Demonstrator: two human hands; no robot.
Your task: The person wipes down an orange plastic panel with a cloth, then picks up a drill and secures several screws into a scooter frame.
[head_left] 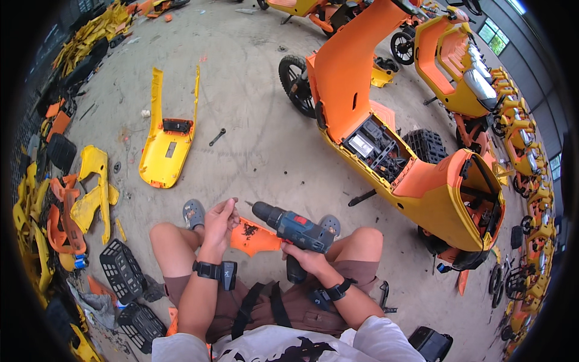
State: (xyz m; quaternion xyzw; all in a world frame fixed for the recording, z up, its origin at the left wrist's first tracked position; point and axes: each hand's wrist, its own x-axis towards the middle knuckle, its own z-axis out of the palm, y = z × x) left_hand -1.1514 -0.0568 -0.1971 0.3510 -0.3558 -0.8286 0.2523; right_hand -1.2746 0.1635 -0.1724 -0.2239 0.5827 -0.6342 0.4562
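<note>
White shirt fabric (253,344) sits closest; beyond it, the right hand (307,260) grips a cordless drill (301,229), seemingly angled to bring its bit near the left hand (221,222). Those left fingers pinch together; whether around anything, I cannot tell. Below, an orange panel (260,244) carries small dark pieces (248,230), probably to keep them gathered. Farther out are a wrench (218,137), a yellow fairing (163,163) and an opened scooter (347,105).

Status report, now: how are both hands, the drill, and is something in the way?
Right hand gripping drill, aimed leftward. Left hand near drill's front, fingers pinched, contents unclear. Orange panel with small dark pieces lies below, apparently not blocking.
</note>
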